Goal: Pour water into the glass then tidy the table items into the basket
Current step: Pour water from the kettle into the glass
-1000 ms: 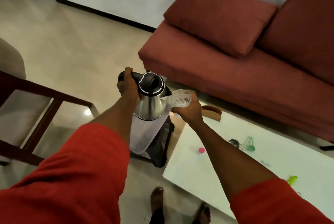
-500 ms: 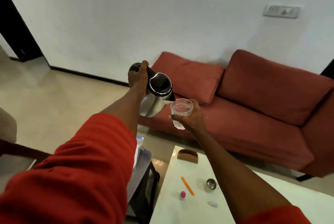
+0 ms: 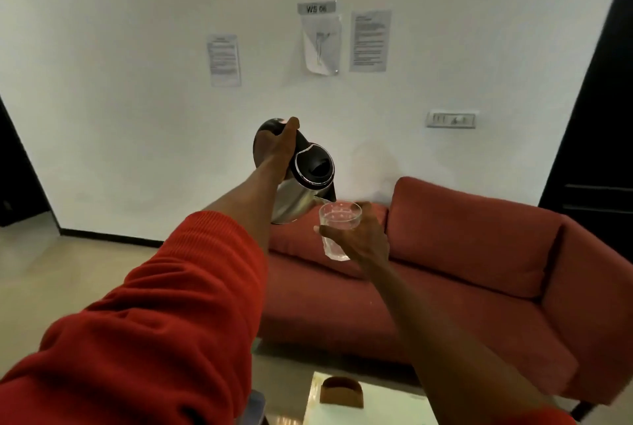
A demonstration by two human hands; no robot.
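Observation:
My left hand (image 3: 275,147) grips the black handle of a steel kettle (image 3: 299,191), which is tilted with its spout over a clear glass (image 3: 337,227). My right hand (image 3: 359,239) holds that glass upright at chest height, just right of the kettle. A little water shows inside the glass. Both are raised in front of the sofa, above the floor. A small brown holder (image 3: 340,392) stands on the far corner of the white table (image 3: 394,411) at the bottom edge. The basket is out of view.
A red sofa (image 3: 462,253) with a cushion runs across the middle right, below a white wall with several paper sheets (image 3: 368,41). A dark doorway (image 3: 599,116) is at the right. Bare floor (image 3: 68,270) lies to the left.
The camera has tilted upward, so most of the table and its small items dropped out of view. Kettle and glass rose together, and the kettle is tipped further over the glass.

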